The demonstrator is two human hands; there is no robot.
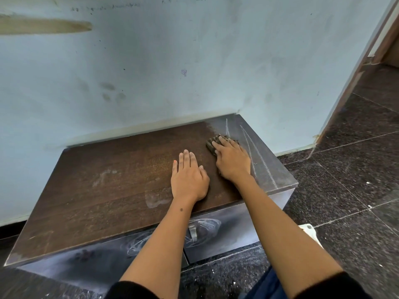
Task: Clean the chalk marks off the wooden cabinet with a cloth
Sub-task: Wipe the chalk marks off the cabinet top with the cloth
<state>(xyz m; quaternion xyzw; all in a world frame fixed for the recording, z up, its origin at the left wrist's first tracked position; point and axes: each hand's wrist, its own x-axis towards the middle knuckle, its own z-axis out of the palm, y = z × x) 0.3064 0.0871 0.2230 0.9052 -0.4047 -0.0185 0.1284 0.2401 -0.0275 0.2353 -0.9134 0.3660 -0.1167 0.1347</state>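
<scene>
The right hand (232,159) lies palm down on a crumpled brown cloth (212,143), its fingers fairly straight and pressing the cloth flat against the top of the wooden cabinet (103,190). Only the far end of the cloth shows, poking out past the fingertips at about 11 o'clock from the hand. Just at 3 o'clock of that hand run the chalk marks (259,156): 2 long pale lines crossing a greyish, dusty patch toward the cabinet's right edge, with a shorter stroke at 12 o'clock from the cloth.

The left hand (189,178) rests flat on the bare cabinet top, fingers straight and close together, holding nothing, just beside the right hand at its 9 o'clock.

Faint whitish smears sit on the wood at 6 and 9 o'clock from the left hand. The cabinet front carries scribbled chalk loops around a metal handle (192,233). The cabinet stands against a pale blue wall (151,61) on a dark speckled floor (356,180).
</scene>
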